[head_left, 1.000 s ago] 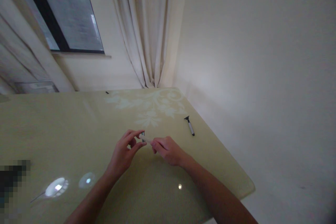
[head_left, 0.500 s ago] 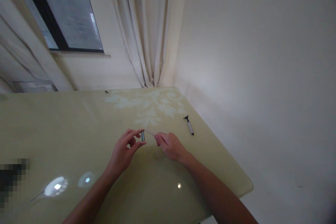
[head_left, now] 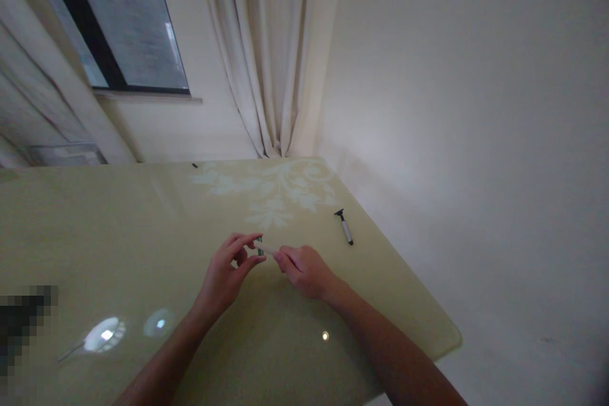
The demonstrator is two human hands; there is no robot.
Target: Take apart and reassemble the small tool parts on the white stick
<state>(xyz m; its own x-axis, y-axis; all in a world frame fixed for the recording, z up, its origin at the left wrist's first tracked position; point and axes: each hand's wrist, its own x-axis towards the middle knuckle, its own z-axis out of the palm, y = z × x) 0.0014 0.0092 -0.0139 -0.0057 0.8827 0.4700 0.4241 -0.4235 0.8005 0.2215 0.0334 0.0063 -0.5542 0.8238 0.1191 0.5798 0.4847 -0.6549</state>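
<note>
Since half a second ago, the right hand has come a little to the left and nearer, and the slim, straight, whitish stick in it, whose tip was up by the far end of the small block, now lies across its middle.

On the near side, bare forearms reach in over the glossy, pale yellow-green tabletop. The right hand pinches the stick between thumb and curled forefinger, tip pointing left. Just beside it, the left hand grips the small, narrow, dark block with a green stripe by its two ends, thumb at the near end and forefinger at the far one. Whether the stick touches the block or only passes in front is too small to tell.

With so little of the block under the fingertips, a hard or slanted push of the stick could tip it out, and on that smooth surface it might skid; a slip of the tip could also jab the left fingers.

Farther off to the right, a razor with a black head and grey handle lies near the right edge. At the far edge rests a tiny dark piece, with a cream fabric curtain beyond.
</note>
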